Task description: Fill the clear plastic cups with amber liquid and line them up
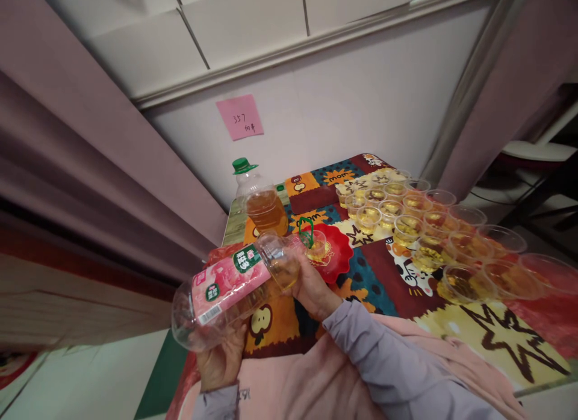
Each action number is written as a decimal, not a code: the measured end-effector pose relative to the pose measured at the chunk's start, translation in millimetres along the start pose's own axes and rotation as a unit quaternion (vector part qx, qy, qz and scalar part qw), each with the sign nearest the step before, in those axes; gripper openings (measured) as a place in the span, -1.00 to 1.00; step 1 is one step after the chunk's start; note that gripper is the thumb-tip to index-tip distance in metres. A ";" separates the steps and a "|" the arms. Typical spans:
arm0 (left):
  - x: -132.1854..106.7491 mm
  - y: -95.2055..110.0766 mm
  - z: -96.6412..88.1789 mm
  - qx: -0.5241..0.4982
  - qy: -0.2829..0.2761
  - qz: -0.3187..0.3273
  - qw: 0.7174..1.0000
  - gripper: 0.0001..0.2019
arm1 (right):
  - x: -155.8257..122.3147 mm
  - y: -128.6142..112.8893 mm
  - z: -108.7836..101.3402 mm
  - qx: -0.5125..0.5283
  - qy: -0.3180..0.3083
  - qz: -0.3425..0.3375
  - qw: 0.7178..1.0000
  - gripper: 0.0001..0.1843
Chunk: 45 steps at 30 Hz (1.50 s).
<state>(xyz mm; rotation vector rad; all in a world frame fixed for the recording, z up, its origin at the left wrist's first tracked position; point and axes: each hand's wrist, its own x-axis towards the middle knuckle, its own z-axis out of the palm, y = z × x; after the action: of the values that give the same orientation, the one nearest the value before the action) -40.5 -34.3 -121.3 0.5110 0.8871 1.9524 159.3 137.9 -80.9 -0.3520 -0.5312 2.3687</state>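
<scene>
My left hand (221, 360) grips the base of a clear plastic bottle (230, 284) with a pink label, tipped on its side with its mouth toward a small clear cup (317, 245). A little amber liquid sits in the bottle's neck. The cup stands on a red plate (339, 251). My right hand (311, 287) is closed around the bottle's neck end, right beside the cup. A green cap ring (307, 227) hangs at the bottle's mouth.
A second bottle (259, 200) with a green cap and amber liquid stands behind. Several clear cups (433, 233) of amber liquid fill the right of the patterned tablecloth (497, 330). A pink note (239, 117) is on the wall. Curtains hang left and right.
</scene>
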 end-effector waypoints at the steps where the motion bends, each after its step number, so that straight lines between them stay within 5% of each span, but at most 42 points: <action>1: 0.3 0.6 0.3 -0.020 -0.011 0.006 1.000 -0.37 | -0.9 -0.3 1.2 -0.003 0.005 -0.007 1.000 -0.45; 5: -0.4 0.8 15.6 -0.009 0.036 0.040 0.999 -0.33 | -6.1 -1.9 7.0 -0.022 0.023 -0.051 0.998 -0.34; 10: -2.3 -7.9 47.3 0.138 0.126 0.115 0.976 -0.39 | -11.6 -6.6 13.4 -0.064 0.081 -0.091 0.990 -0.30; 13: -4.7 -9.5 47.3 0.242 0.153 0.142 0.947 -0.42 | -16.3 -11.2 17.8 -0.132 0.099 -0.136 0.977 -0.35; 18: -12.8 13.5 25.1 0.461 0.167 0.225 0.842 -0.24 | -27.0 -13.1 28.8 -0.248 0.095 -0.168 0.949 -0.38; 23: -10.9 45.0 41.2 0.626 0.008 0.231 0.744 0.25 | -43.5 -8.9 52.6 -0.367 0.004 -0.224 0.903 -0.41; 27: -5.6 53.2 43.2 0.625 -0.014 0.192 0.757 0.26 | -55.8 -10.2 65.7 -0.452 -0.055 -0.224 0.862 -0.23; 32: -7.5 49.4 15.7 0.558 0.039 0.199 0.804 0.32 | -56.8 -30.8 56.1 -0.504 -0.092 -0.139 0.847 -0.09; 37: -12.7 43.9 3.3 0.540 0.059 0.205 0.814 0.27 | -51.6 -81.8 26.2 -0.616 0.048 -0.257 0.743 -0.50; 40: -15.1 42.5 5.0 0.548 0.044 0.198 0.812 0.24 | -45.6 -110.5 -0.6 -0.695 0.138 -0.312 0.633 -0.56; 43: -14.8 41.8 7.8 0.551 0.034 0.203 0.809 0.22 | -36.1 -123.5 -19.9 -0.793 0.148 -0.289 0.515 -0.49; 45: -13.6 41.3 9.4 0.563 0.026 0.213 0.798 0.22 | -29.0 -123.2 -21.4 -0.845 0.136 -0.235 0.460 -0.41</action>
<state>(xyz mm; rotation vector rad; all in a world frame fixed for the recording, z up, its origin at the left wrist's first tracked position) -50.8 -56.2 -84.0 1.4333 2.1071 1.5987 257.7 209.4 -39.7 -1.1322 -2.2707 0.3963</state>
